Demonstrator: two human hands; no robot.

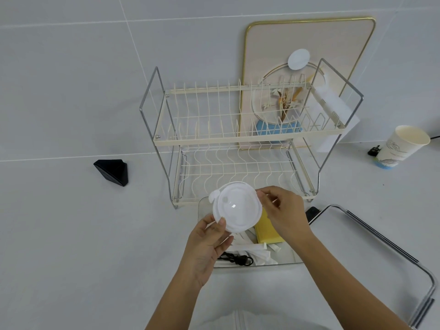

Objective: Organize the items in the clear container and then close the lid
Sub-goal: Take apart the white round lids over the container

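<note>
1. Hands first: left hand and right hand are both closed on a round white cap, pinching its rim from opposite sides, left thumb at the near edge, right fingertips at the far right edge. A two-sided grip like that keeps a light, slippery disc level, and lets it be turned before it goes down.

2. That cap hangs over the clear container, above its far left part, not resting on anything inside as far as I can tell. My read: it's being lined up for a free spot.

3. Down inside the container, a yellow sponge lies along the right of the middle, partly under the right hand. White sachets are strewn near the front, and a black cable sits coiled at the front left, just beside the left palm. Loose and overlapping, so the sorting looks unfinished.

4. Lid watch: the clear lid lies flat on the desk to the right, apart from the container's right wall. Parked there, it leaves the opening free; closing comes last.

5. Further out, a wire dish rack stands right behind the container, a paper cup well off to the right, and a black wedge off to the left.
</note>
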